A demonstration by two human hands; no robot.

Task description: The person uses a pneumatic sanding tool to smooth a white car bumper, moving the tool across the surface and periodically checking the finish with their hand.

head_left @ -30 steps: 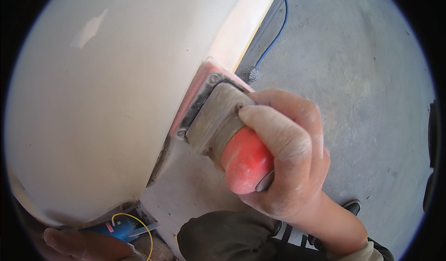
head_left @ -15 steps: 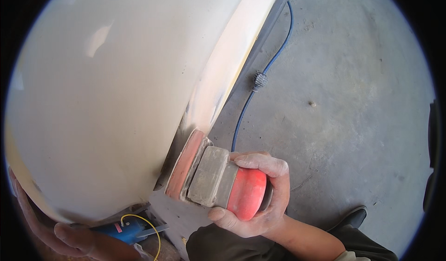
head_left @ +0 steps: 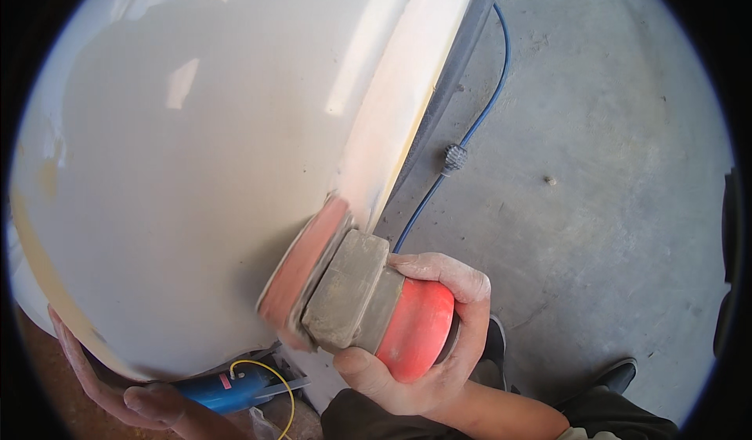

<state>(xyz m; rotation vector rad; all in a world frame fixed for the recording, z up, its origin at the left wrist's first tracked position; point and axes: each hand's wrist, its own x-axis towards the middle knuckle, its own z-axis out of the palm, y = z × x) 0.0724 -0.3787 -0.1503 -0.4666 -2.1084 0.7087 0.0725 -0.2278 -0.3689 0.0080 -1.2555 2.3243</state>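
My right hand (head_left: 427, 338) is closed around a dusty orbital sander (head_left: 345, 279) with a red grip and pinkish pad. The pad rests against a large, curved white panel (head_left: 188, 205), at the lower end of a pale sanded strip (head_left: 392, 88) along its right edge. At the lower left my left hand (head_left: 125, 393) lies beside the panel's rounded lower edge, fingers extended and thumb apart; whether it presses on the panel is hard to tell.
A blue cylinder (head_left: 219, 389) with a yellow hose (head_left: 286, 393) sits under the panel. Right of it, a blue cable (head_left: 497, 88) with a checkered fitting (head_left: 456, 158) lies on the concrete floor (head_left: 611, 205). My shoes (head_left: 619, 373) show below.
The sander in my right hand moved down along the edge, then slightly up and left onto the panel, turning more sideways. My left hand has shifted only slightly.
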